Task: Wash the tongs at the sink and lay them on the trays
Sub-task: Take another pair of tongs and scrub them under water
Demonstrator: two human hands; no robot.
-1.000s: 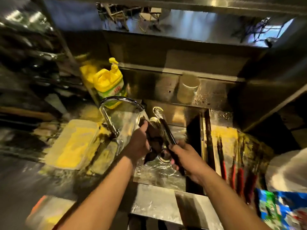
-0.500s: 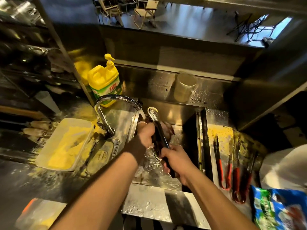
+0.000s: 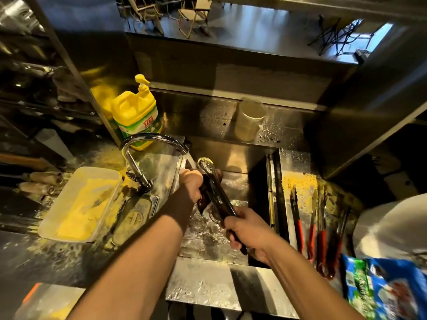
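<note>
Tongs (image 3: 213,188) sit over the sink (image 3: 231,158) basin, scalloped tips up under the water running from the faucet (image 3: 147,139), handle end low toward me. My right hand (image 3: 248,229) has its fingers wrapped round the dark handle; my left hand (image 3: 191,183) is curled on the mid-shaft with what looks like a dark scrubbing cloth, though I cannot tell exactly what it is. Judgement: stiff metal, light, slick when wet and soapy, so the coated handle is the sure place to hold, not the bare arms. Washed tongs with red handles (image 3: 312,236) lie on the tray (image 3: 298,183) at the worktop's right side, beside the sink.
</note>
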